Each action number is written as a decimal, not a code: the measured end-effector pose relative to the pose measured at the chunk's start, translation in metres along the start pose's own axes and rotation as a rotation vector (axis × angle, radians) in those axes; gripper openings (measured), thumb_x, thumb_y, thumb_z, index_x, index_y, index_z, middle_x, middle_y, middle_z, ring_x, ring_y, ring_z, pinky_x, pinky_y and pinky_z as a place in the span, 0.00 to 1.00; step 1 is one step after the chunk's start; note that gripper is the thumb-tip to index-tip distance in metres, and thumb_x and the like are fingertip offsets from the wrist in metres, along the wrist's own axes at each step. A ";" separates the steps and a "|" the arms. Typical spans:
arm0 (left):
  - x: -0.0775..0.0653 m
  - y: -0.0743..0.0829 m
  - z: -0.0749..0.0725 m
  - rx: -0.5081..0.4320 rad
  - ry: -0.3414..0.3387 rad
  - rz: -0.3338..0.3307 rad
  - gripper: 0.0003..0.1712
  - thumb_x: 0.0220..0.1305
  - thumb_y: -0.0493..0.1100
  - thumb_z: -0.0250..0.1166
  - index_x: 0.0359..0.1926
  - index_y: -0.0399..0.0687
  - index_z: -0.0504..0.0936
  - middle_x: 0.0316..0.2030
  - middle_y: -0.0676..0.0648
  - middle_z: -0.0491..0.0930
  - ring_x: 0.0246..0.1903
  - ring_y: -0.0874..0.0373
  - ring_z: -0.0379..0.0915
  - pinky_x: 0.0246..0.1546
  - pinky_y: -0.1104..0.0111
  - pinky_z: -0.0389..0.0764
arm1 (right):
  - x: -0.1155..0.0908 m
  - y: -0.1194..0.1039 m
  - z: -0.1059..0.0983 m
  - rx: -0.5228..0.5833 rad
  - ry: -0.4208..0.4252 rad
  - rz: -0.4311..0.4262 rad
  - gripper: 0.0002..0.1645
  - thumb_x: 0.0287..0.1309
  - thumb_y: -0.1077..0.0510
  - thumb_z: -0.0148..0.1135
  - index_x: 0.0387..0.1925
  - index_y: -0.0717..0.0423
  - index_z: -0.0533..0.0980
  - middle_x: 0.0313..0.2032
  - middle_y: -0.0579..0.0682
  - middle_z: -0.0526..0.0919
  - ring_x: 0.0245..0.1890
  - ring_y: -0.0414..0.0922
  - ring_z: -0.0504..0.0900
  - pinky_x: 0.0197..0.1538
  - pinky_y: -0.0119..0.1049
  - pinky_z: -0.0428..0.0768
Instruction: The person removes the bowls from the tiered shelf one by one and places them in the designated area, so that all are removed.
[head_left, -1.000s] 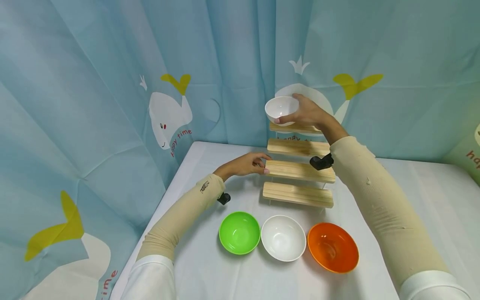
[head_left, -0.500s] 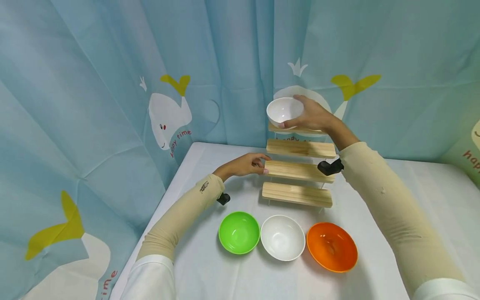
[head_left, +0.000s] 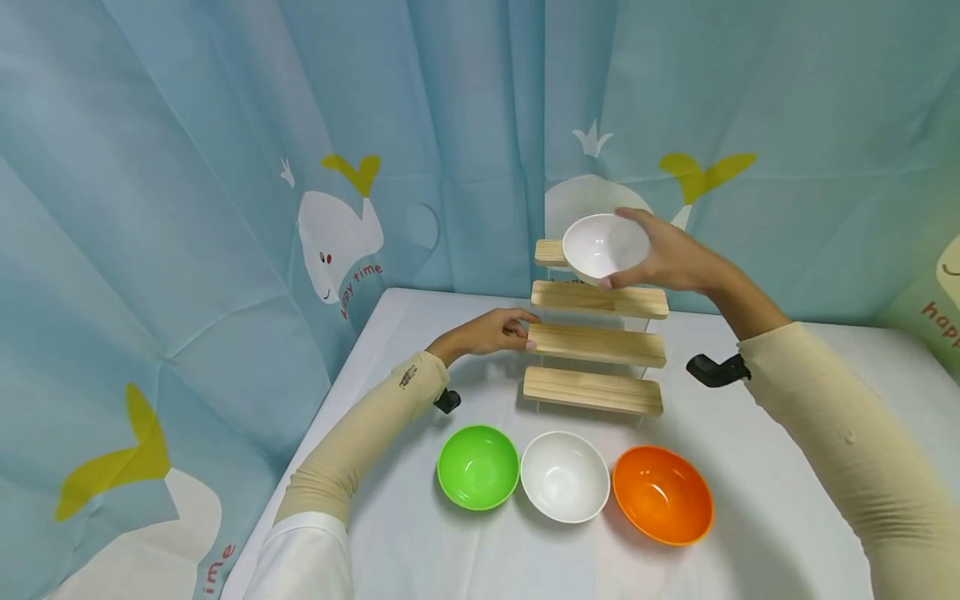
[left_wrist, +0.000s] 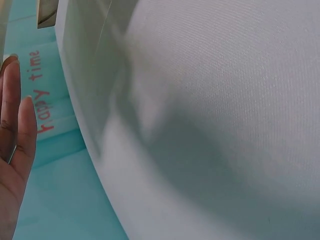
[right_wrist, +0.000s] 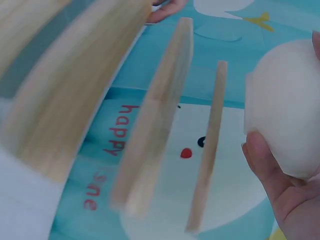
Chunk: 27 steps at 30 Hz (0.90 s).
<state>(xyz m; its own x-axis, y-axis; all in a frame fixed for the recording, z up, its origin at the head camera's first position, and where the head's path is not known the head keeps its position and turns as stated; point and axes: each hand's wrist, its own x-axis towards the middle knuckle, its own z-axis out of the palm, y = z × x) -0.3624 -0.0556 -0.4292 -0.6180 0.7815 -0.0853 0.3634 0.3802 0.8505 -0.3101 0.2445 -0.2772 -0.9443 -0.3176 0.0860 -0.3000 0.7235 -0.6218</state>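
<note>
A small white bowl [head_left: 598, 242] is in my right hand [head_left: 671, 254], thumb and fingers spread across its sides, in front of the top step of a four-tier wooden stand. In the right wrist view the bowl [right_wrist: 290, 107] shows its outside and foot, apart from the slats. My left hand [head_left: 493, 331] pinches the left end of a middle wooden slat [head_left: 600, 345] of the stand. At the edge of the left wrist view only part of that hand [left_wrist: 15, 125] shows.
On the white tablecloth [head_left: 420, 533] before the stand sit a green bowl [head_left: 478, 468], a second white bowl [head_left: 566, 477] and an orange bowl [head_left: 663, 496] in a row. A blue curtain [head_left: 465, 125] with whale prints hangs behind.
My right hand has carried the small white bowl right, down and toward me, off the top slat. The left hand and the three bowls on the table have stayed put.
</note>
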 end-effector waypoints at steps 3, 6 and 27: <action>0.001 -0.001 0.001 -0.012 -0.005 0.002 0.35 0.70 0.46 0.66 0.72 0.44 0.67 0.49 0.41 0.83 0.50 0.50 0.81 0.60 0.50 0.79 | -0.022 0.011 0.000 -0.003 0.007 -0.005 0.70 0.44 0.50 0.82 0.79 0.57 0.48 0.67 0.68 0.66 0.58 0.63 0.71 0.55 0.59 0.75; 0.001 -0.001 0.000 -0.019 -0.010 0.005 0.34 0.70 0.47 0.66 0.72 0.45 0.67 0.50 0.40 0.83 0.52 0.46 0.81 0.60 0.49 0.79 | -0.043 0.022 0.001 -0.001 0.022 -0.004 0.71 0.42 0.51 0.83 0.79 0.57 0.48 0.67 0.68 0.65 0.58 0.63 0.70 0.54 0.59 0.76; -0.008 -0.006 -0.005 0.008 0.015 -0.007 0.34 0.68 0.49 0.67 0.72 0.49 0.69 0.51 0.44 0.81 0.50 0.55 0.80 0.54 0.64 0.81 | -0.154 0.080 0.024 -0.007 0.123 0.078 0.73 0.40 0.53 0.85 0.80 0.52 0.47 0.65 0.68 0.64 0.50 0.50 0.70 0.34 0.26 0.76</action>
<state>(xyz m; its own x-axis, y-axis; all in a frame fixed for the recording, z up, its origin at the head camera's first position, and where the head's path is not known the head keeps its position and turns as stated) -0.3635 -0.0663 -0.4305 -0.6309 0.7714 -0.0832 0.3649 0.3896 0.8456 -0.1850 0.3366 -0.3588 -0.9742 -0.1827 0.1326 -0.2253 0.7478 -0.6246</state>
